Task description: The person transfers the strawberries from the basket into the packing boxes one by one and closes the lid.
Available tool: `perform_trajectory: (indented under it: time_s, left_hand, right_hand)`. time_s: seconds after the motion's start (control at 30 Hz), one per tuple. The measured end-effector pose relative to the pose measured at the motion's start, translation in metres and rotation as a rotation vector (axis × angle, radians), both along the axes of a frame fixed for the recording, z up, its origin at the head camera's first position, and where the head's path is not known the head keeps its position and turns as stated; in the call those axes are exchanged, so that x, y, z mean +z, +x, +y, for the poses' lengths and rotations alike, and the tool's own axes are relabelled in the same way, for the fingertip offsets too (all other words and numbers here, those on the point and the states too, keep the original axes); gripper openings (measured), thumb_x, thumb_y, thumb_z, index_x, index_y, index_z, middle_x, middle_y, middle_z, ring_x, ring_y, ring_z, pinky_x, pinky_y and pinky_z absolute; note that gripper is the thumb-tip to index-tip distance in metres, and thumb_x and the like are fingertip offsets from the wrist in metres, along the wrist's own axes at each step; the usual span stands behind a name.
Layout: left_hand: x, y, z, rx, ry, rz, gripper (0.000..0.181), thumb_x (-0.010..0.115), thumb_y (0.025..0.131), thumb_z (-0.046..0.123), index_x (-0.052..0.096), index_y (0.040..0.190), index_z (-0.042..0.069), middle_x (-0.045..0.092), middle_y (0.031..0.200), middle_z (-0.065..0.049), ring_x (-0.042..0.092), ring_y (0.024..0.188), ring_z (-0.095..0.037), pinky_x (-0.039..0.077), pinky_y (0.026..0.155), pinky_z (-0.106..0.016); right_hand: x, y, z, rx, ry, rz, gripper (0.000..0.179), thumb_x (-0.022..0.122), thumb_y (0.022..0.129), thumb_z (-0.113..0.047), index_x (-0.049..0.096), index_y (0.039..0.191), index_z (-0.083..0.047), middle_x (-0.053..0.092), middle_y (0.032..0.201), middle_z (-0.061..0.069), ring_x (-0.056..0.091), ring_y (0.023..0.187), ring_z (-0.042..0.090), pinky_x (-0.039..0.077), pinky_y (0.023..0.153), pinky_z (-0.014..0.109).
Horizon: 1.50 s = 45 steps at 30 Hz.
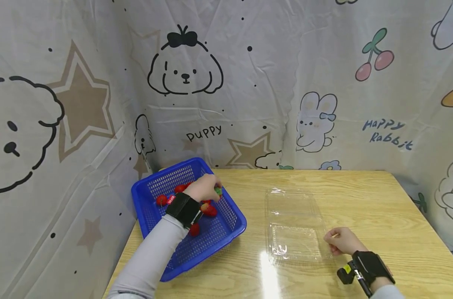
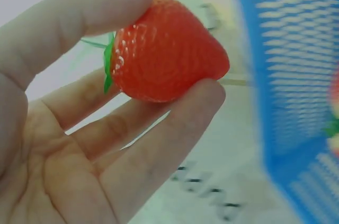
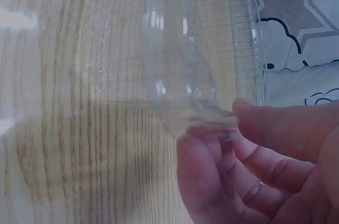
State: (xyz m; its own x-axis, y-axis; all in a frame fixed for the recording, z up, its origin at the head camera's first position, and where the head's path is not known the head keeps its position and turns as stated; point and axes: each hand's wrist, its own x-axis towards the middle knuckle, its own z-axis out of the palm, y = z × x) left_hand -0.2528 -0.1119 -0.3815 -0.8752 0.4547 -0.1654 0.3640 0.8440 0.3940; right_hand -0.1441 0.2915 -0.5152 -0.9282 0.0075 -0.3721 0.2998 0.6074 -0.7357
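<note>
A red strawberry [image 2: 169, 49] with a green leafy cap is pinched between the thumb and fingers of my left hand [image 1: 204, 189]. In the head view that hand is over the right side of a blue plastic basket [image 1: 222, 238], and only the green cap shows past the fingers. Several more strawberries [image 1: 209, 210] lie in the basket. To the right, a clear plastic clamshell box [image 1: 295, 243] lies opened out flat on the table. My right hand [image 1: 340, 241] pinches its right edge between thumb and fingers, as the right wrist view shows up close.
The basket stands at the left of the wooden table [image 1: 361, 199], its far corner close to the printed curtain [image 1: 249, 83]. Another stretch of curtain hangs along the left side. Glare [image 1: 268, 274] falls on the tabletop in front of the box.
</note>
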Motion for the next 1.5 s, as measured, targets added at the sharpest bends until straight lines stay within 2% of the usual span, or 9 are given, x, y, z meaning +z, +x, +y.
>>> perform_trajectory:
  time_s: [0.17, 0.33, 0.43, 0.53, 0.7, 0.97, 1.1, 1.3, 1.5]
  left_hand:
    - [0.03, 0.007, 0.029, -0.028, 0.114, 0.131, 0.036, 0.068, 0.069, 0.001, 0.064, 0.105, 0.0, 0.062, 0.092, -0.011, 0.052, 0.076, -0.019, 0.043, 0.063, -0.026]
    - [0.037, 0.02, 0.065, -0.027, 0.263, 0.231, 0.04, 0.068, 0.073, 0.0, 0.061, 0.113, 0.0, 0.059, 0.106, -0.014, 0.055, 0.091, -0.022, 0.048, 0.075, -0.03]
    - [0.027, 0.027, 0.086, -0.039, 0.372, 0.307, 0.043, 0.07, 0.073, 0.001, 0.059, 0.115, 0.0, 0.059, 0.107, -0.013, 0.056, 0.094, -0.023, 0.049, 0.079, -0.028]
    - [0.009, 0.035, 0.105, -0.04, 0.462, 0.352, 0.044, 0.07, 0.074, 0.001, 0.058, 0.116, 0.0, 0.058, 0.11, -0.013, 0.057, 0.097, -0.022, 0.049, 0.079, -0.023]
    - [-0.031, 0.049, 0.128, -0.047, 0.485, 0.359, 0.043, 0.07, 0.074, 0.001, 0.058, 0.115, 0.003, 0.059, 0.113, -0.011, 0.057, 0.101, -0.02, 0.047, 0.083, -0.018]
    - [-0.102, 0.061, 0.146, -0.149, 0.36, 0.318, 0.044, 0.069, 0.073, 0.001, 0.058, 0.115, 0.003, 0.058, 0.11, -0.008, 0.057, 0.1, -0.017, 0.045, 0.086, -0.019]
    - [-0.127, 0.066, 0.152, -0.209, 0.25, 0.33, 0.042, 0.068, 0.071, 0.001, 0.061, 0.111, 0.005, 0.059, 0.105, -0.005, 0.057, 0.094, -0.014, 0.045, 0.08, -0.016]
    - [-0.146, 0.066, 0.163, -0.306, -0.026, 0.511, 0.024, 0.068, 0.069, 0.003, 0.062, 0.089, 0.014, 0.058, 0.089, 0.001, 0.055, 0.084, -0.012, 0.045, 0.072, -0.017]
    - [-0.15, 0.072, 0.17, -0.338, -0.249, 0.553, 0.013, 0.069, 0.074, 0.015, 0.065, 0.086, 0.018, 0.059, 0.088, 0.004, 0.056, 0.081, -0.012, 0.048, 0.066, -0.02]
  right_hand:
    - [-0.002, -0.001, 0.002, 0.006, 0.002, -0.006, 0.013, 0.055, 0.087, -0.003, 0.056, 0.089, 0.01, 0.054, 0.059, 0.005, 0.054, 0.051, 0.013, 0.051, 0.049, 0.028]
    - [-0.002, -0.001, 0.0, 0.005, 0.01, -0.009, 0.013, 0.055, 0.087, -0.004, 0.055, 0.088, 0.009, 0.054, 0.059, 0.005, 0.053, 0.051, 0.013, 0.051, 0.049, 0.028]
    - [-0.002, 0.0, -0.001, 0.012, 0.012, -0.004, 0.012, 0.055, 0.087, -0.003, 0.055, 0.088, 0.009, 0.054, 0.059, 0.005, 0.054, 0.051, 0.013, 0.051, 0.049, 0.029]
    - [-0.001, 0.001, -0.002, 0.01, 0.011, -0.003, 0.012, 0.055, 0.087, -0.003, 0.056, 0.087, 0.009, 0.054, 0.058, 0.005, 0.053, 0.051, 0.013, 0.051, 0.049, 0.029]
    - [0.001, 0.002, -0.003, 0.025, 0.002, 0.009, 0.012, 0.055, 0.087, -0.003, 0.056, 0.087, 0.01, 0.054, 0.058, 0.005, 0.053, 0.05, 0.013, 0.051, 0.048, 0.028]
    - [0.001, 0.002, -0.003, 0.012, 0.001, 0.005, 0.01, 0.055, 0.086, -0.001, 0.056, 0.087, 0.009, 0.054, 0.058, 0.005, 0.053, 0.05, 0.013, 0.051, 0.049, 0.029]
    - [0.002, 0.001, -0.002, 0.009, 0.003, -0.005, 0.009, 0.054, 0.086, -0.001, 0.056, 0.087, 0.009, 0.054, 0.058, 0.005, 0.054, 0.051, 0.013, 0.052, 0.05, 0.03]
    - [0.003, 0.001, -0.001, 0.011, 0.013, -0.012, 0.01, 0.054, 0.087, -0.001, 0.056, 0.087, 0.009, 0.054, 0.059, 0.005, 0.054, 0.051, 0.013, 0.052, 0.05, 0.031]
    - [0.003, 0.001, -0.001, 0.016, 0.003, 0.001, 0.009, 0.054, 0.087, -0.001, 0.055, 0.087, 0.009, 0.054, 0.058, 0.005, 0.053, 0.051, 0.013, 0.052, 0.05, 0.03]
